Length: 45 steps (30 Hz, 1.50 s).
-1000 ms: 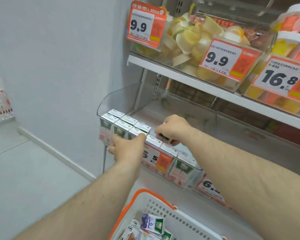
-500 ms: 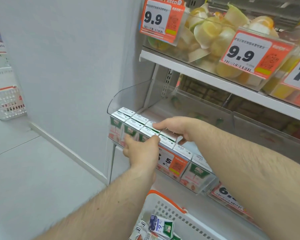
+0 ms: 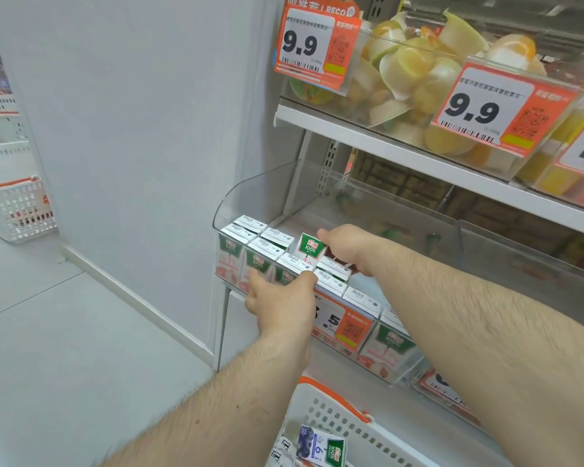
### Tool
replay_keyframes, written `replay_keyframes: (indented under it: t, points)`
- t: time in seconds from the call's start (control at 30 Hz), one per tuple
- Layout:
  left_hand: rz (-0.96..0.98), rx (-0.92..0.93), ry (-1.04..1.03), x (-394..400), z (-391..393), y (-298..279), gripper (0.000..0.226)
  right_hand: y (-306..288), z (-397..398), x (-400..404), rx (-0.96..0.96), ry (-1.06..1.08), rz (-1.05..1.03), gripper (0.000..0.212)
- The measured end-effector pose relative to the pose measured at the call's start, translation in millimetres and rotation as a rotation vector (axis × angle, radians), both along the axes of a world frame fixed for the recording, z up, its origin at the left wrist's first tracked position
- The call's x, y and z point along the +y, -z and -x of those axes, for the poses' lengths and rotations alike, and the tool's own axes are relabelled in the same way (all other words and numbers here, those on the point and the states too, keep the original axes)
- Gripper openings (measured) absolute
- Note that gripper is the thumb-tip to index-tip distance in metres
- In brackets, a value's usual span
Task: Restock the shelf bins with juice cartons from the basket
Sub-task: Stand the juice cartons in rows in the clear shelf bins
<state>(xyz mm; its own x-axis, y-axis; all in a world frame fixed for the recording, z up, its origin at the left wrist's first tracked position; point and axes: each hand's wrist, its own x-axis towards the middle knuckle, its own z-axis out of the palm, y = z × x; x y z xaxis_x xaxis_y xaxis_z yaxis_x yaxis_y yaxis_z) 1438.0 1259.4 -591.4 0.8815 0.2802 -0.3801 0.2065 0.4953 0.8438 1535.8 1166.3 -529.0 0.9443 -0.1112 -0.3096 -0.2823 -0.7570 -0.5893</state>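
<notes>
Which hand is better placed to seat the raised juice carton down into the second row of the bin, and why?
The right hand. It already grips the raised carton, tilted above the gap behind the front row. The left hand rests at the clear bin front, against the front-row cartons.

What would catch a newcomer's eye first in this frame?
Probably the two bare arms reaching into the clear shelf bin, where the right hand holds one green-topped juice carton tilted up above the packed rows. The left hand rests against the front cartons. Next come the orange 9.9 price tags over the fruit cups on the upper shelf, and the white basket below.
</notes>
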Motion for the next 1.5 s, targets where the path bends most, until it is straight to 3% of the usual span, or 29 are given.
replay_keyframes:
  t: [0.37, 0.47, 0.57, 0.73, 0.9, 1.03, 1.13, 1.2, 1.3, 1.4, 1.5]
  points:
    - [-0.035, 0.015, -0.022, -3, -1, -1, 0.08, -10, 9, -1, 0.111, -0.102, -0.136, 0.023]
    - [-0.048, 0.021, -0.021, -2, -1, -1, 0.078, -14, 11, -6, 0.22, -0.105, -0.191, 0.041]
    - [-0.02, 0.031, -0.003, 0, -1, -2, 0.078, -17, 14, -11, 0.28, -0.013, -0.113, 0.059]
    - [-0.027, 0.039, -0.017, 0, 0, -5, 0.079, -14, 16, -3, 0.212, 0.149, -0.174, 0.057]
    - [-0.027, 0.05, -0.027, -1, 3, -10, 0.08, -14, 27, -7, 0.185, 0.133, -0.174, 0.06]
    - [-0.091, 0.09, -0.007, 4, 11, -19, 0.089, -14, 45, -12, -0.017, 0.023, 0.165, 0.054]
    - [-0.449, 0.11, -0.036, 7, 21, -28, 0.086, -24, 71, -20, -0.354, -0.061, 0.287, 0.04]
    - [-0.652, -0.08, -0.081, 8, 32, -33, 0.072, -27, 95, -25, -0.512, -0.08, 0.323, 0.034]
    - [-0.738, -0.419, 0.05, 3, 52, -34, 0.039, -24, 130, -35, -0.67, -0.097, 0.347, 0.025]
    - [-0.756, -0.54, 0.294, -6, 70, -27, 0.025, -17, 163, -45, -0.822, -0.085, 0.298, 0.021]
    - [-0.904, -0.591, 0.51, -15, 87, -17, 0.021, 1, 193, -52, -0.93, -0.136, 0.296, 0.021]
